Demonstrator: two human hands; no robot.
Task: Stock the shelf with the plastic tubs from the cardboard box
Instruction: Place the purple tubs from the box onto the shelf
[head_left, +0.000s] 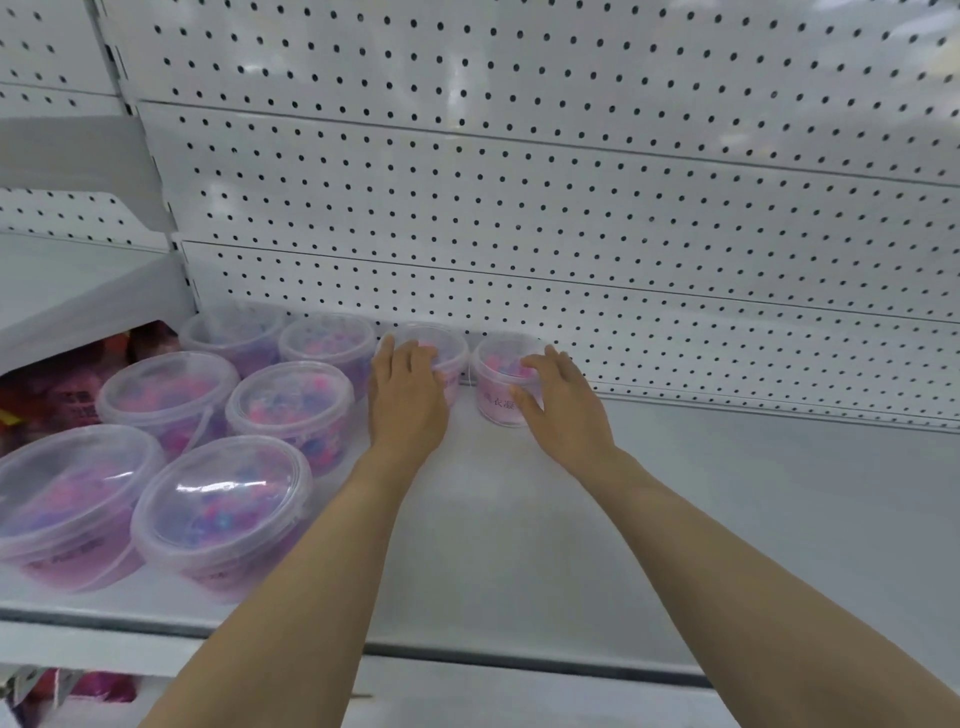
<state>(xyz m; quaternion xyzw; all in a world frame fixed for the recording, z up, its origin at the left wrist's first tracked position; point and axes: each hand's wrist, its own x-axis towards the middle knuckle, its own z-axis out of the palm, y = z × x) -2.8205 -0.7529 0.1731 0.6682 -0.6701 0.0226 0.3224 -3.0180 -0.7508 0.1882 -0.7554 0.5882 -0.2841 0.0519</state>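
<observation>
Two clear plastic tubs with pink and blue beads stand at the back of the white shelf, against the pegboard. My left hand grips the left tub from the front, fingers over its lid. My right hand grips the right tub, thumb on its front and fingers over its lid. Several more tubs of the same kind stand in two rows on the left, the nearest one by the shelf's front edge. The cardboard box is out of view.
A white pegboard back panel rises behind the shelf. A higher shelf juts out at the left, with red and pink packages beneath it. The shelf's front lip runs below my forearms.
</observation>
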